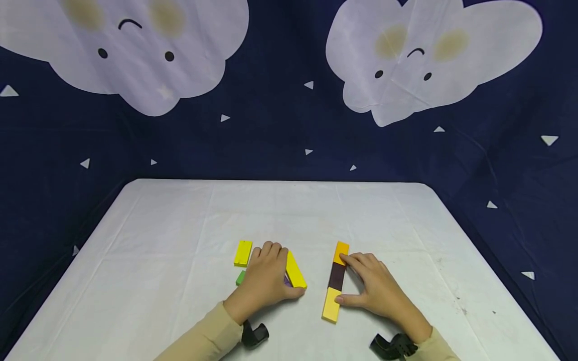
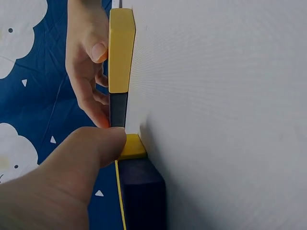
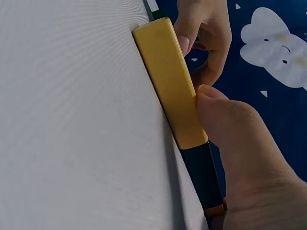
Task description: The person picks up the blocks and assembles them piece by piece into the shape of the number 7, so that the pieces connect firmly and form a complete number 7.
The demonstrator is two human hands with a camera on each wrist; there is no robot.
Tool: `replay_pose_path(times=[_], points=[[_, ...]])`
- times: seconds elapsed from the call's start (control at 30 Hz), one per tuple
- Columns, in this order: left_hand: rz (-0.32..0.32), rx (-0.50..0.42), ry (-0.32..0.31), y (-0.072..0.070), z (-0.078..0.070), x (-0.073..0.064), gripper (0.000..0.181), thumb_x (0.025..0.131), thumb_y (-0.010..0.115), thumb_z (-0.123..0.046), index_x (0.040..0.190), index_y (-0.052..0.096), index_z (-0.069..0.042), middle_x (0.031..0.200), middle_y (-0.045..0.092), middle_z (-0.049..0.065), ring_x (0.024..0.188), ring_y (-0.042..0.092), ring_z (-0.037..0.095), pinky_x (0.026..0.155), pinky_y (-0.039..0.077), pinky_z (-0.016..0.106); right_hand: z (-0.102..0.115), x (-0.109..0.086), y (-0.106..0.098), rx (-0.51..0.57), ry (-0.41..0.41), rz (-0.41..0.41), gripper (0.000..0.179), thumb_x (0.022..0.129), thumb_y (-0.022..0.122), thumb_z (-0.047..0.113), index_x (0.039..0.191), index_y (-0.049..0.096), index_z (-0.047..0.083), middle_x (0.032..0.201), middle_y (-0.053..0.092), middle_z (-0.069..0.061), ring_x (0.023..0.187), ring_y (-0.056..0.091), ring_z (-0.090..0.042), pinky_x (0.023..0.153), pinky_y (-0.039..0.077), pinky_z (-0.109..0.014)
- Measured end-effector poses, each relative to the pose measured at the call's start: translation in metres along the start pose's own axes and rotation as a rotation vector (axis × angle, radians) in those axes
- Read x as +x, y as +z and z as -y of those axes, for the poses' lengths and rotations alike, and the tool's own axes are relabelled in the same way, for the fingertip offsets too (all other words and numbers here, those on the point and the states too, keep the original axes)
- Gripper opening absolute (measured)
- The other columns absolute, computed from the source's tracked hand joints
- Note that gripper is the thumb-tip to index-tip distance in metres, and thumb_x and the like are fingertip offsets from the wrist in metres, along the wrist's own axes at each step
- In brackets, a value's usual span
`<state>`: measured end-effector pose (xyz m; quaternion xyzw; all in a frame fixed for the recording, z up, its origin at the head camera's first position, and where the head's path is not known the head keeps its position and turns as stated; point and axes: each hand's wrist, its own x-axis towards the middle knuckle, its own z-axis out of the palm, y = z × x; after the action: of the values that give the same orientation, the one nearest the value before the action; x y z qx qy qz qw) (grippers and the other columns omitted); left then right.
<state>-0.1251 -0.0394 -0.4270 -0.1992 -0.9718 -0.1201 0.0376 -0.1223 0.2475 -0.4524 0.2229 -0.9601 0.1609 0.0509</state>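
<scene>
Nearest, the pale yellow block [image 1: 331,307] lay against the thumb of the right grip [image 1: 377,288], the dark block [image 1: 336,277] next and the orange block [image 1: 341,248] at the forefinger; these digits were spread along the row. The left grip [image 1: 265,282] arched over the surface [image 1: 289,205], thumb at the long yellow block's [image 1: 295,269] near end; fingertips hidden, pinch could not be told. Left of it lay the green block [image 1: 240,278], then, farther, the short yellow block [image 1: 243,253].

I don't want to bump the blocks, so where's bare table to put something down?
The white table has bare room left of the short yellow block, right of the right hand, and beyond the block row to the far edge. The gap between that row and the long yellow block is slim. It's crowded around the left hand.
</scene>
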Motion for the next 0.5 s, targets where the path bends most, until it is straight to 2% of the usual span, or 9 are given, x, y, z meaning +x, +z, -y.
replay_pose_path(times=[0.5], points=[[0.017,0.041,0.008,-0.0043,-0.0024,0.0018,0.092,0.066,0.073,-0.074,0.120,0.062,-0.001,0.107,0.058,0.009,0.101,0.046,0.024,0.085,0.035,0.038,0.0030,0.0009,0.0015,-0.027,-0.006,-0.020,0.102,0.065,0.064,0.086,0.143,0.052,0.021,0.124,0.060,0.005,0.116,0.052,-0.017,0.096,0.042,-0.046]])
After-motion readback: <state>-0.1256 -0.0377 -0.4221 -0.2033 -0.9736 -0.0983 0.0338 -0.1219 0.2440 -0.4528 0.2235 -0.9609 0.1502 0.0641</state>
